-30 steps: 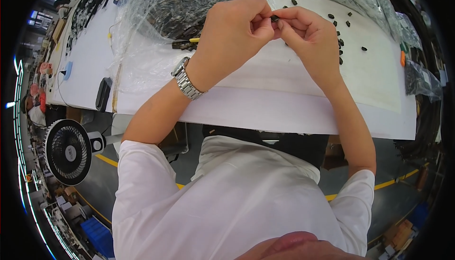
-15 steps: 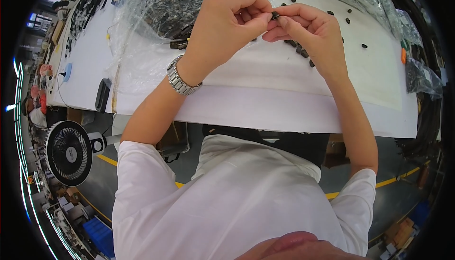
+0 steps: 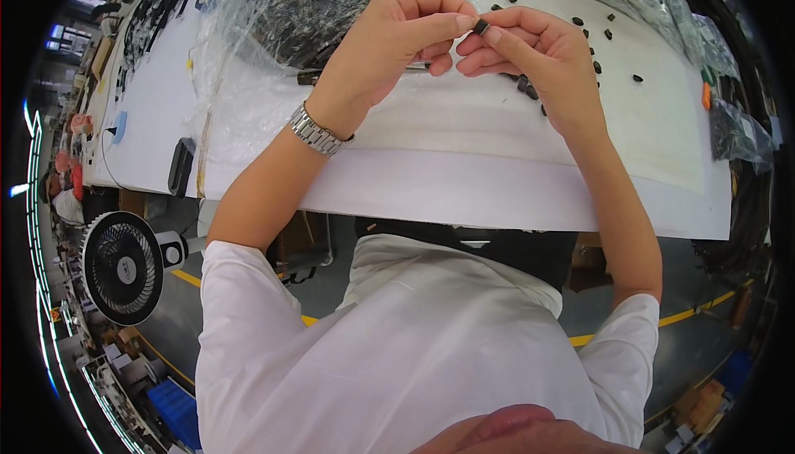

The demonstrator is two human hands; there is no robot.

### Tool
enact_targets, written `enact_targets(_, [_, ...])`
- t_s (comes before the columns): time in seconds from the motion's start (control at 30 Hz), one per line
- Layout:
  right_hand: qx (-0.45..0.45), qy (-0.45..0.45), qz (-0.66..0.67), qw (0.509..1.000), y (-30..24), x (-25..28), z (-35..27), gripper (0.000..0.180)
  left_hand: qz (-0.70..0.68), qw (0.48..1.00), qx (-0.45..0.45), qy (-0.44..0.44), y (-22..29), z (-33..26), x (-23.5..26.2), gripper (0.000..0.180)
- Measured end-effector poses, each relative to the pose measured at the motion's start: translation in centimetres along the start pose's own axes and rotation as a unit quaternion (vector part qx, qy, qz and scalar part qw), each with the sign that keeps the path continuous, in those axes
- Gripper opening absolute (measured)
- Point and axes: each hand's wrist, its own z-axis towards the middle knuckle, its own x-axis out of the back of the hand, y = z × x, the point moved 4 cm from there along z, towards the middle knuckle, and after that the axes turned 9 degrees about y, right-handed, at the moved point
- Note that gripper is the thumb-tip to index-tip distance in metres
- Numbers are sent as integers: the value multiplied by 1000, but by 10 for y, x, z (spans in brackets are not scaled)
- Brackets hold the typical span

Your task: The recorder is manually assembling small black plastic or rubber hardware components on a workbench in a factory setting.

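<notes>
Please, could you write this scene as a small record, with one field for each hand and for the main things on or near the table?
Left hand: fingertips close to the black piece; contact unclear
Right hand: pinches the black piece between thumb and finger
Loose pieces: small, black, scattered on the white table around the right hand
Clear plastic: beyond the left hand, with a dark heap
Watch: silver, on the left wrist
Fan: black and white, at the person's left
</notes>
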Motion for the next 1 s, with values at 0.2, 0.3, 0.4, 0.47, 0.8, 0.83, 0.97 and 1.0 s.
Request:
enact_targets(0.2, [-13,28,-3,1000,2,0,-1,24,201,972,-104,59,3,-3,-9,22])
enact_targets(0.3, [12,15,7,1000,-1,-3,-3,23,212,970,-106,51,2,-1,-7,21])
enact_targets(0.4, [35,56,-45,997,-3,-8,-3,21,85,991,-101,-4,-6,2,-6,17])
enact_targets(0.47, [26,61,-53,996,-2,-6,-2,21,56,996,-72,4,-15,4,-7,18])
enact_targets(0.8, [-46,132,-428,893,-37,47,4,21,302,929,-134,165,4,26,37,14])
enact_targets(0.83, [-45,131,-425,894,-37,55,4,21,394,888,-184,150,2,26,50,11])
enact_targets(0.97, [34,147,-659,737,-37,70,4,19,587,751,-281,106,-13,27,48,15])
enact_targets(1.0, [101,173,-665,720,-40,67,2,18,588,751,-281,105,-20,30,51,15])
